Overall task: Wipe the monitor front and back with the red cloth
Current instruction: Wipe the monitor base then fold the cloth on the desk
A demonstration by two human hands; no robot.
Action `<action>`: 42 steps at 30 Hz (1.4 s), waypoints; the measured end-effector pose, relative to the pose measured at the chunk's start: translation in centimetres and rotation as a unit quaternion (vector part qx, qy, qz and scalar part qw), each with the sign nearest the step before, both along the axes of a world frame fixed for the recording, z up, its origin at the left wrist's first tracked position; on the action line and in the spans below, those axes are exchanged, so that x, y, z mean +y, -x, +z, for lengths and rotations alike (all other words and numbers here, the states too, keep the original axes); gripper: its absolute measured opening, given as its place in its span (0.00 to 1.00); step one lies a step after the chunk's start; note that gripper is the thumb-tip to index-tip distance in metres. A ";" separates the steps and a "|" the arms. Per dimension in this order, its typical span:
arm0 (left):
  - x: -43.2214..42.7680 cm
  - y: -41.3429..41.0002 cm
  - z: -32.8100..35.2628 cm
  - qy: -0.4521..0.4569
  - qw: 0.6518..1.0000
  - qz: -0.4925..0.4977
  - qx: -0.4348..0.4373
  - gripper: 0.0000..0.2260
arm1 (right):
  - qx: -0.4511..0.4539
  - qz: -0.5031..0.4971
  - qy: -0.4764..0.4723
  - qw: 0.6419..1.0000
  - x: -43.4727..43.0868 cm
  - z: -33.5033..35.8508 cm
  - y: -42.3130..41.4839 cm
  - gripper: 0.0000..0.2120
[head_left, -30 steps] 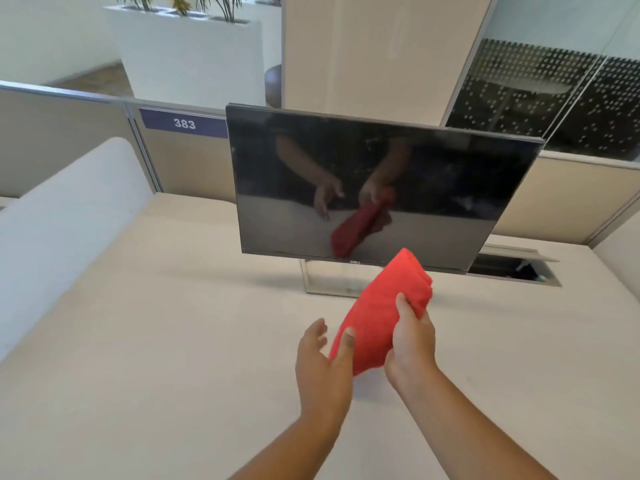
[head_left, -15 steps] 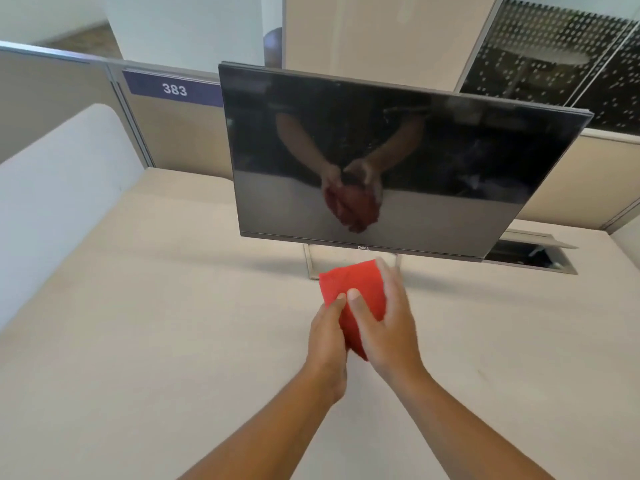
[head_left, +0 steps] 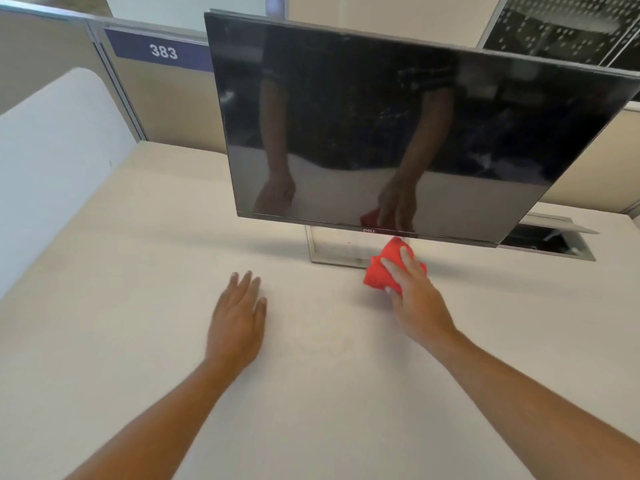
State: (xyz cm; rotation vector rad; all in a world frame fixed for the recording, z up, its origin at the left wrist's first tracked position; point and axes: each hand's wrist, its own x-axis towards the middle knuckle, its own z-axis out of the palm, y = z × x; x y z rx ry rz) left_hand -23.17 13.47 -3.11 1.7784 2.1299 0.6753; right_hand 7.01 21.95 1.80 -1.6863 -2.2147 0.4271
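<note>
My right grip (head_left: 415, 299) clasps the bunched, soft red cloth (head_left: 377, 277) below the glossy black rectangular monitor (head_left: 381, 126); left grip (head_left: 239, 317) spread flat over the matte beige surface (head_left: 138, 306).

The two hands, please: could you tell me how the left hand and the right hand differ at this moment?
The left hand is empty; the right hand holds the bunched red cloth. The left hand's fingers lie straight, while the right hand's fingers curve over the cloth. The right hand reaches near the lower edge of the monitor; the left hand sits farther back over the desk. Both are palm down.
</note>
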 end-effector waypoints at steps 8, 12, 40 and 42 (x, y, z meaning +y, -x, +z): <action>-1.1 1.3 -2.1 0.068 0.991 -0.041 0.109 0.30 | -0.163 -0.035 0.074 0.983 3.6 -3.9 -1.2 0.29; -1.2 1.1 -2.3 0.066 0.992 -0.031 0.107 0.29 | -0.157 -0.030 0.009 0.987 2.9 -4.9 -0.9 0.27; -2.0 1.8 -2.6 0.056 0.994 -0.010 0.089 0.29 | -0.070 0.134 0.010 0.988 3.0 -5.4 10.3 0.23; -1.9 1.8 -2.4 0.056 0.995 -0.009 0.082 0.29 | -0.063 0.114 0.011 0.991 3.1 -5.4 7.6 0.23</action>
